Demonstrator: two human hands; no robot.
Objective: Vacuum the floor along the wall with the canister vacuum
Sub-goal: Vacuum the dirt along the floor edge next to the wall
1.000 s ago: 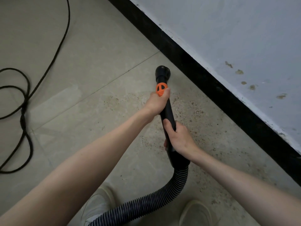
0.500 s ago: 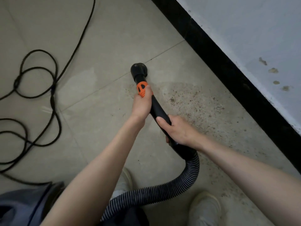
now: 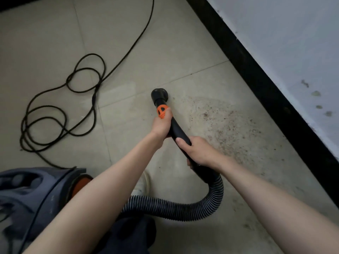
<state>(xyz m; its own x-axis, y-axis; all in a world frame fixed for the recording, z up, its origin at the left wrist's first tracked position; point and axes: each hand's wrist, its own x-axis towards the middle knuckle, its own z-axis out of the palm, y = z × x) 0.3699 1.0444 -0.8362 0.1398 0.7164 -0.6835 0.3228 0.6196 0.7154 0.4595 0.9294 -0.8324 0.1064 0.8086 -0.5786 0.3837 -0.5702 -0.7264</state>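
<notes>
Both hands, left hand [image 3: 162, 124] and right hand [image 3: 197, 152], clamp fingers round the wand [image 3: 178, 132], nozzle seemingly pointing away, up-left.

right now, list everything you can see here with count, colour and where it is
vacuum nozzle: 1, black, on the floor at the wand's far end
wand: 1, black with an orange collar, held in both hands
hose: 1, black ribbed, curving from the wand toward the canister
canister vacuum: 1, dark blue-grey with orange trim, bottom left
power cord: 1, black, looped on the floor at left
dirt specks: many, brown, between nozzle and skirting
floor tiles: beige
skirting: 1, black, along the wall
wall: pale grey, stained, right
shoe: 1 visible, white
left hand: grips the wand by the collar
right hand: grips the wand nearer the hose
</notes>
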